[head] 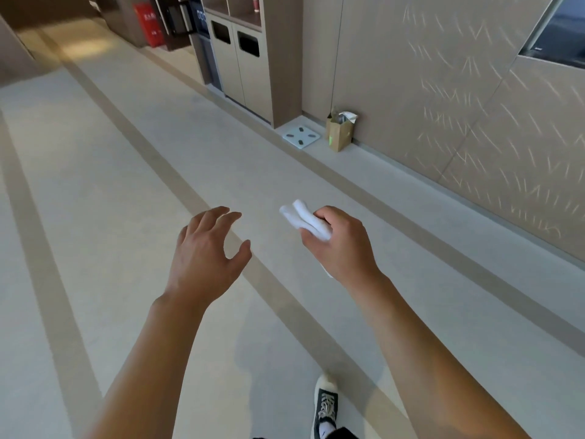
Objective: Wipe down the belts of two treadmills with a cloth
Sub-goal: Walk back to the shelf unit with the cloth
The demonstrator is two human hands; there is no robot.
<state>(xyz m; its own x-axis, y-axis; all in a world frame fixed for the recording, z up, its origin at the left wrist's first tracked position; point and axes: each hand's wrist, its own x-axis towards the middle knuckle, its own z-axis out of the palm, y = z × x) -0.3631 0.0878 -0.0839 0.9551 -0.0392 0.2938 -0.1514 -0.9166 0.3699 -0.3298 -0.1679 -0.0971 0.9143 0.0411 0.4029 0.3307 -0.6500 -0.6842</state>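
My right hand (pixel 340 240) is closed around a folded white cloth (pixel 304 218), whose rolled end sticks out to the left of the fist. My left hand (pixel 207 248) hovers beside it with fingers spread and nothing in it. Both arms reach forward over a pale floor. No treadmill is in view.
A beige wall (pixel 443 106) runs along the right. At its foot stand a brown paper bag (pixel 340 133) and a white floor scale (pixel 300 135). A cabinet with two bin openings (pixel 240 55) and a red box (pixel 148 25) stand farther back. My shoe (pixel 326 403) is at the bottom edge.
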